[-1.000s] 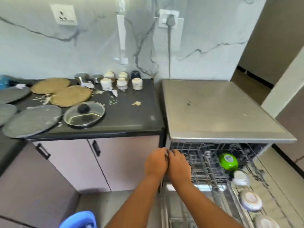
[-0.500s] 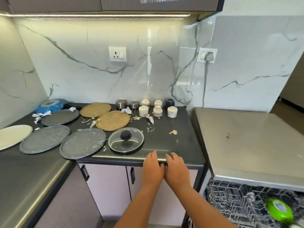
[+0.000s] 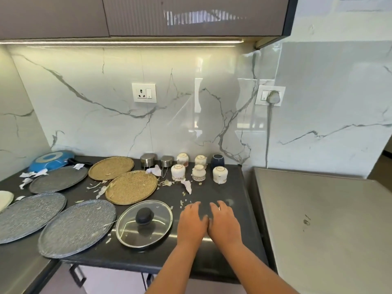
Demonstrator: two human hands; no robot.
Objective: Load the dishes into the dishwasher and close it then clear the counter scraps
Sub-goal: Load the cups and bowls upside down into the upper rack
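Note:
My left hand (image 3: pixel 192 220) and my right hand (image 3: pixel 224 221) hover side by side over the black counter (image 3: pixel 212 194), palms down, fingers relaxed and holding nothing. Just left of them lies a glass lid (image 3: pixel 144 223) with a black knob. Behind the hands stand several upturned cups (image 3: pixel 220 174). Two woven gold plates (image 3: pixel 131 187) lie in the middle. Grey speckled plates (image 3: pixel 77 229) fill the front left. Paper and vegetable scraps (image 3: pixel 186 185) are scattered among the dishes. The dishwasher's steel top (image 3: pixel 322 219) is at the right; its racks are out of view.
A blue pan (image 3: pixel 52 160) lies upside down at the back left. Two small steel cups (image 3: pixel 149 160) stand by the wall. A cream plate (image 3: pixel 4 200) shows at the left edge. Wall cabinets hang overhead, and a plugged-in cord (image 3: pixel 269 132) runs down the backsplash.
My view has lifted from the open dishwasher rack to the counter. Both hands have moved up from the rack's front edge, past the counter's edge, to over the counter beside the glass lid.

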